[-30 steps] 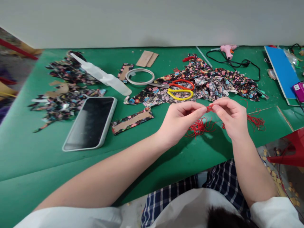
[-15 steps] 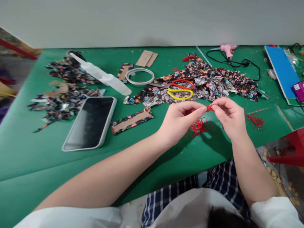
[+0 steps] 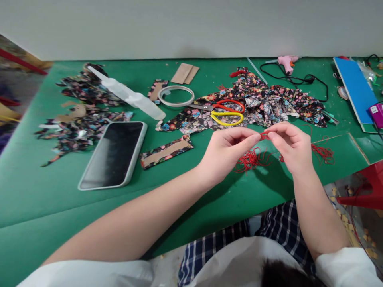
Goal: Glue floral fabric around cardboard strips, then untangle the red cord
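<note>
My left hand and my right hand meet above the green table, both pinching a small piece of red cord between their fingertips. Under the hands lies a loose tangle of red cord, and a second red tangle lies right of my right hand. Just beyond the hands is a heap of dark floral fabric with red and yellow scissors lying on it.
A phone lies face up at left, near a fabric-covered card strip, a clear bottle, a tape ring and fabric scraps. A pink glue gun and blue board lie far right; a red stool stands beside the table.
My right hand's fingers have shifted slightly on the red cord; otherwise both hands stay where they were.
</note>
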`<state>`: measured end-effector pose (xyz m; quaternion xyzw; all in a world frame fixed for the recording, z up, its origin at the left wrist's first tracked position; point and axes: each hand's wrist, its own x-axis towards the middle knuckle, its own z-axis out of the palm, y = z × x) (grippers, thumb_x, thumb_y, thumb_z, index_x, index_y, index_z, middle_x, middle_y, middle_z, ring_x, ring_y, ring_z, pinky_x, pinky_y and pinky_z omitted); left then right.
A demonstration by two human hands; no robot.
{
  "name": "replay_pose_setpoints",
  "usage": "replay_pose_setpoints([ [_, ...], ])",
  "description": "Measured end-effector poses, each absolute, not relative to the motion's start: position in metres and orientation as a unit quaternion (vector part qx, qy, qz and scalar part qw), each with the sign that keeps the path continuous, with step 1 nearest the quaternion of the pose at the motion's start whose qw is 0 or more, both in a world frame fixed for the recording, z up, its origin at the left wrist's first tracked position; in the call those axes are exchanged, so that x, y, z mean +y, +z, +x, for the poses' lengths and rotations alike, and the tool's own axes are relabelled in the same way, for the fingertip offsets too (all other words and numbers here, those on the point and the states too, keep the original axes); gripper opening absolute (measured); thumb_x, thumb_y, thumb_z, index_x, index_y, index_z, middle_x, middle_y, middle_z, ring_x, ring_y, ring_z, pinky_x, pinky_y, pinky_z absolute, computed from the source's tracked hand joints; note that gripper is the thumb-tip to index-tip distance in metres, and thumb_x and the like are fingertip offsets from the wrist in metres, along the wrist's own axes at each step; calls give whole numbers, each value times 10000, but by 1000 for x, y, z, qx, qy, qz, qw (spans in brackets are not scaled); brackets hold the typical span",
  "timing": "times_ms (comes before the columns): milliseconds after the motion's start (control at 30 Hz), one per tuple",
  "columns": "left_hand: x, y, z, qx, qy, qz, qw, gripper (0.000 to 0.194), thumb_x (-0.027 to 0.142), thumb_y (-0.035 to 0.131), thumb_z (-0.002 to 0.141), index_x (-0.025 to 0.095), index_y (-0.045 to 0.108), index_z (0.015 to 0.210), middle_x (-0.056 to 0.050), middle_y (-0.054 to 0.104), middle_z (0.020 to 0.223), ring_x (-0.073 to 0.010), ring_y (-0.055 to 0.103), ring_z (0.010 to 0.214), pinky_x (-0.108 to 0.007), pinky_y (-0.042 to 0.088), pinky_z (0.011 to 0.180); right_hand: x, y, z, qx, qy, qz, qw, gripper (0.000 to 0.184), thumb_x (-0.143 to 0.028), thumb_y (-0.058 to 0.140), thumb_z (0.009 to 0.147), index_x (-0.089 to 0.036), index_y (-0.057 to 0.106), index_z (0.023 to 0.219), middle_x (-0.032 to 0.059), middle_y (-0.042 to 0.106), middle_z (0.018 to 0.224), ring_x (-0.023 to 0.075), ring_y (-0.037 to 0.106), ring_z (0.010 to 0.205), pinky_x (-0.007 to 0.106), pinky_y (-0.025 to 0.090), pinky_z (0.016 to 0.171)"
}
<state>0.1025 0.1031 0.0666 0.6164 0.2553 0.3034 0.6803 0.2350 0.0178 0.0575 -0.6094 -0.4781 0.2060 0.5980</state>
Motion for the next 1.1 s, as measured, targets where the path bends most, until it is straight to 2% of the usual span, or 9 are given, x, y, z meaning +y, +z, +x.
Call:
replay_pose_setpoints([
  [400,103,67,102,266,301,618,676,152,309,661,695,162,693,678,43,518,520,-53,363,466,-200,296,447,19,53,236,-511,155,-608,588,54,-244,596,801,-222,625,761,-37,665,767,88,609,741,264,504,718],
  [667,102,68,102,269,301,620,673,149,307,667,689,162,680,654,47,511,507,-54,371,461,-201,315,455,21,52,234,-505,162,-623,574,84,-253,550,810,-215,570,737,-31,618,743,89,575,707,267,489,699],
  [1100,102,68,102,269,299,616,678,174,334,686,686,162,681,659,41,515,511,-58,374,463,-204,305,446,19,55,235,-506,167,-607,589,98,-289,569,829,-224,624,780,-28,656,794,92,612,770,266,510,731],
])
